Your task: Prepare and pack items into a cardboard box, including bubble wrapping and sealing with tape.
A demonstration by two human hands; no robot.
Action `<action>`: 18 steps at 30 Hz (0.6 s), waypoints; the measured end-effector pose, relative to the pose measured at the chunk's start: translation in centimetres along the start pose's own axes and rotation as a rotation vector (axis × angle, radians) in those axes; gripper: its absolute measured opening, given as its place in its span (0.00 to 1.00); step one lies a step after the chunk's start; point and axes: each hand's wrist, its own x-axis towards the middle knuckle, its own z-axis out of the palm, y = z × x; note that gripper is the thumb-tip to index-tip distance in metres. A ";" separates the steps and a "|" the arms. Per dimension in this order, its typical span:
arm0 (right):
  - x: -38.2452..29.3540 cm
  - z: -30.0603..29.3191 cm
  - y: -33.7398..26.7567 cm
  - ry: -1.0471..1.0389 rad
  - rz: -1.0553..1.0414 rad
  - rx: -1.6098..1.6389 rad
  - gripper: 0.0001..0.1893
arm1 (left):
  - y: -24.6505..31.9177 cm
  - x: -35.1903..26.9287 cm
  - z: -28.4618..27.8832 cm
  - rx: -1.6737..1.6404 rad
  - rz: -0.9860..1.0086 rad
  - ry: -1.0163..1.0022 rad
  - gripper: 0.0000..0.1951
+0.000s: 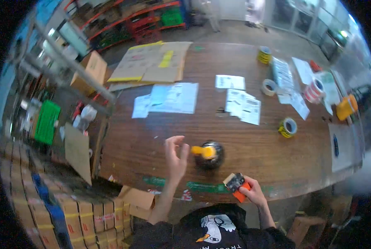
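My left hand (176, 155) is raised over the wooden table with its fingers apart and curled, holding nothing. Just right of it stands a dark round bottle (215, 163) with a yellow-orange top (208, 152), whose spout-like part points towards the hand; they look apart. Near the table's front edge, my right hand (252, 190) is closed on a small orange and black object (241, 194) with a pale edge; its exact kind cannot be told.
Paper sheets (180, 98) and printed slips (243, 104) lie across the table (126, 140). Flattened cardboard (154, 62) covers the back left. Tape rolls (288, 127) and an orange container (346, 107) stand at the right. Cartons (86, 214) are stacked at lower left; a person (211, 15) stands far behind.
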 end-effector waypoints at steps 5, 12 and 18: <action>-0.1 6.0 -2.1 -0.061 -0.023 -0.291 0.19 | 2.7 -6.1 -4.7 -0.029 0.162 -0.507 0.12; 2.3 11.2 -2.5 -0.280 -0.054 -0.618 0.29 | -1.2 -12.9 -8.8 -0.391 -0.317 -0.309 0.13; 3.1 14.4 -3.1 -0.525 0.016 -0.387 0.18 | -1.7 -15.2 -11.2 -0.200 -0.378 -0.135 0.14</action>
